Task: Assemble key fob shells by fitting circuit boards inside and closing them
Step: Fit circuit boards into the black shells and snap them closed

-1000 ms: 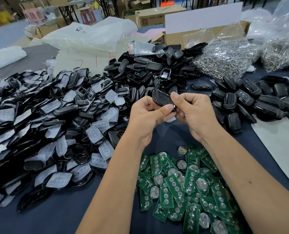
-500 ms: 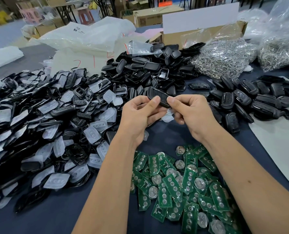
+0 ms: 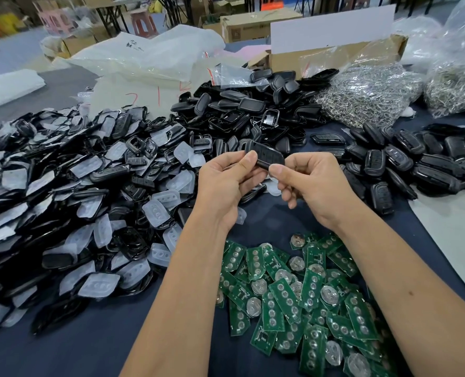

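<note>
A black key fob shell point(image 3: 269, 157) is held above the dark blue table point(image 3: 95, 346), pinched from both sides. My left hand point(image 3: 227, 183) holds its left end with thumb on top. My right hand point(image 3: 310, 180) pinches its right end between thumb and forefinger. Its button face points up toward the camera. Near the front lies a heap of green circuit boards point(image 3: 302, 297) with round coin cells. Whether a board sits inside the held shell is hidden.
A big pile of black shell halves and clear rubber button pads point(image 3: 71, 191) fills the left. More black shell parts point(image 3: 247, 110) lie behind the hands. Closed fobs point(image 3: 405, 161) lie at the right. Bags of metal rings point(image 3: 367, 93) and cardboard boxes point(image 3: 334, 54) stand at the back.
The fob has been turned between my fingers, from tilted to lying more level, and both hands have shifted slightly.
</note>
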